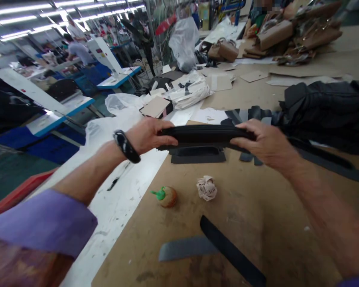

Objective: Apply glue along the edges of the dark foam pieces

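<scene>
Both hands are on a long black strip [205,135], held level just above the brown worktable [257,223]. Left hand [148,135] is clamped around its left end, right hand [265,143] pinches the right end, so it spans between them. A flat black piece [197,154] lies right under it. Nearer the body sit a crumpled paper ball [207,188] and a small round bottle with a green cap [166,196], then bare tabletop. The table's left edge meets a white sheet [122,199]; a dark fabric pile [326,111] crowds the right.

black strip [205,135] | purple sleeve [42,221] | brown table [257,223] — green-capped tan ball [166,196] | black bracelet [126,146]
</scene>
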`<state>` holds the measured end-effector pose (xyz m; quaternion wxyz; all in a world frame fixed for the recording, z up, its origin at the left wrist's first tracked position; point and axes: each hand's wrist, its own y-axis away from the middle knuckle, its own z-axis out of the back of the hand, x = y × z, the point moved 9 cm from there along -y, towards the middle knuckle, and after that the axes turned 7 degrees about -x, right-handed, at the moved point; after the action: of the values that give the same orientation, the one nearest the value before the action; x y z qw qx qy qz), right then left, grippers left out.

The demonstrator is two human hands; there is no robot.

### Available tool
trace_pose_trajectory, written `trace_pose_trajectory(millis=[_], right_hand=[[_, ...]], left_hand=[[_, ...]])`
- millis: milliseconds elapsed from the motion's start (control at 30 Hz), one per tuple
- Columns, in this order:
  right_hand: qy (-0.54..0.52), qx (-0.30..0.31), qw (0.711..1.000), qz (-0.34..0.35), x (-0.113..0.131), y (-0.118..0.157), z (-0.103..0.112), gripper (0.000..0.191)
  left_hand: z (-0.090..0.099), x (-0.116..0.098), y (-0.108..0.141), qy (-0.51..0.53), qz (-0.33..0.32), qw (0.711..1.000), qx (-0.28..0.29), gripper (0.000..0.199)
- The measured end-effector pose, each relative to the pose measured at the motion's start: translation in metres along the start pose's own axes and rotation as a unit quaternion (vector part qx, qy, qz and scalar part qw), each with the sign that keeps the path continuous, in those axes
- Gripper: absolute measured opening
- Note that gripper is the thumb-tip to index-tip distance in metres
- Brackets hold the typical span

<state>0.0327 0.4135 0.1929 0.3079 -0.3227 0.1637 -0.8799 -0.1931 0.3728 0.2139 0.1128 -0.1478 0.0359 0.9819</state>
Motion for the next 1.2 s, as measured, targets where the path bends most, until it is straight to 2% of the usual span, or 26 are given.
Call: trace_pose_trajectory(millis=[100,167,233,333,533,667,767,900,1067,1200], right_hand=[[-0.05,0.084,0.995,-0.029,-0.019,0.008,-0.072,0.02],[-0.056,0.121,0.99,-0.053,-0.032,0.02,-0.108,0.02],[-0.046,0.147,0.985,-0.083,-0.044,0.03,-0.13,0.02],[0.003,0.169,0.978,-0.122,-0.058,0.038,-0.144,0.022],[0.135,0.131,0.973,-0.134,-0.066,0.039,-0.144,0.028],[0.18,0.095,0.971,-0.129,-0.064,0.042,-0.142,0.036],[0.201,0.081,0.969,-0.116,-0.062,0.044,-0.143,0.04],[0.2,0.058,0.973,-0.101,-0.06,0.046,-0.144,0.045],[0.19,0.028,0.977,-0.096,-0.064,0.05,-0.144,0.045],[0.18,0.016,0.978,-0.101,-0.066,0.054,-0.142,0.042]], left_hand=[[-0.061,0.051,-0.008,0.073,0.027,0.996,0.051,0.032],[-0.098,0.073,-0.008,0.068,0.044,0.994,0.067,0.026],[-0.126,0.087,-0.009,0.047,0.059,0.994,0.073,0.026],[-0.147,0.097,-0.013,0.021,0.075,0.995,0.066,0.033],[-0.158,0.117,-0.02,-0.046,0.113,0.992,0.03,0.052],[-0.157,0.117,-0.018,-0.087,0.113,0.99,-0.013,0.053],[-0.155,0.113,-0.016,-0.046,0.108,0.991,-0.06,0.051],[-0.154,0.119,-0.011,0.039,0.131,0.985,-0.106,0.05],[-0.158,0.128,-0.002,0.126,0.158,0.972,-0.122,0.041],[-0.16,0.131,0.005,0.156,0.164,0.964,-0.136,0.034]])
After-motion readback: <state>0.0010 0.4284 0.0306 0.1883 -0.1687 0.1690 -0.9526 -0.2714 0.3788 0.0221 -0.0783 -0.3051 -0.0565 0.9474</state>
